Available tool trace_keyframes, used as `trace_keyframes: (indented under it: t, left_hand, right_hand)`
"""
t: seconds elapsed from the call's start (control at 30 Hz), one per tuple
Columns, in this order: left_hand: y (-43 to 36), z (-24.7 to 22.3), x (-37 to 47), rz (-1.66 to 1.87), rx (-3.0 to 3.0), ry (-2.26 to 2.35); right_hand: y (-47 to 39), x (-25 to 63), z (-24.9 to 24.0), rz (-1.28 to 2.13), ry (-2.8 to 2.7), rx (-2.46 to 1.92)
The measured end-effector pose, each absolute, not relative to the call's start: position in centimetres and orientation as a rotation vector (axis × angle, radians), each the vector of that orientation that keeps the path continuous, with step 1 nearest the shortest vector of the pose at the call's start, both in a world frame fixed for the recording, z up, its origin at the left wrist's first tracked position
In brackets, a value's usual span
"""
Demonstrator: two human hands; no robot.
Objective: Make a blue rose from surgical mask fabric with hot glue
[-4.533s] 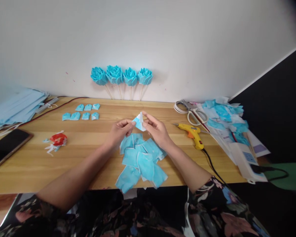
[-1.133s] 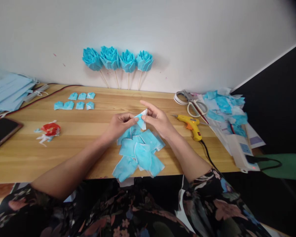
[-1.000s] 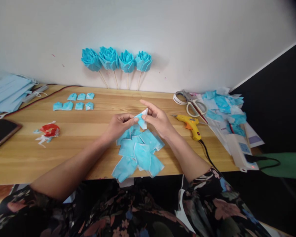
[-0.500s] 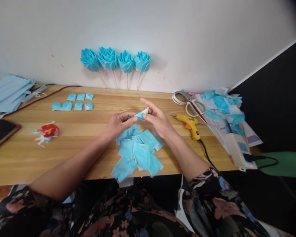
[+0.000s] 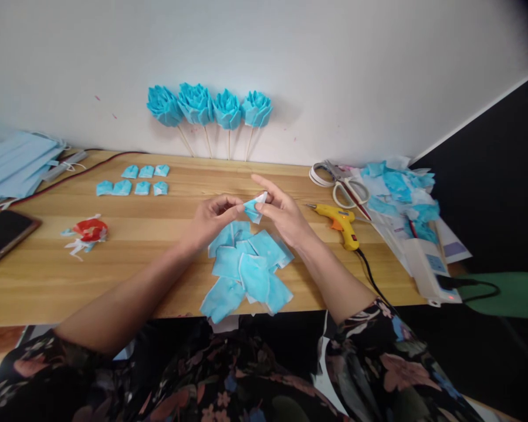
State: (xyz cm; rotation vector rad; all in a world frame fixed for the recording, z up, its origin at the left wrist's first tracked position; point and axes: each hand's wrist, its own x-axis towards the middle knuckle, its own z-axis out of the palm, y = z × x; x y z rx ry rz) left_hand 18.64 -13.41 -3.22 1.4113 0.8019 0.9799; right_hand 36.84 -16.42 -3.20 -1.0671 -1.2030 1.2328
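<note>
A small piece of blue-and-white mask fabric (image 5: 254,210), partly folded, is held above the table between both hands. My right hand (image 5: 286,212) pinches its right side between thumb and fingers, the index finger stretched outward. At its left edge, the thumb and fingers of my left hand (image 5: 215,218) are closed on the same piece. Just below lies a loose pile of blue fabric pieces (image 5: 253,272). Several folded petals (image 5: 143,187) rest in two rows at the left back. Several blue fabric flowers (image 5: 196,105) on thin sticks lean against the wall.
On the right are a yellow glue gun (image 5: 341,221), scissors (image 5: 349,190), a tape roll (image 5: 321,174), fabric scraps (image 5: 396,181) and a white power strip (image 5: 426,269). Leftward lie face masks (image 5: 17,164), a phone (image 5: 6,234) and a red scrap bundle (image 5: 90,230).
The fabric piece has changed shape between my fingers, its lower part now pointing further down. Both hands stay in nearly the same place. The whole view has shifted slightly.
</note>
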Motion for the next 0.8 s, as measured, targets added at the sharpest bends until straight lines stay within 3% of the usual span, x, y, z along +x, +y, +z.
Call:
trace_keyframes:
  t: [0.8]
  left_hand:
    - [-12.5,-4.2,18.5,1.045,1.149,0.764]
  right_hand:
    - [-16.4,37.0,-2.9,1.419,-1.090,-0.960]
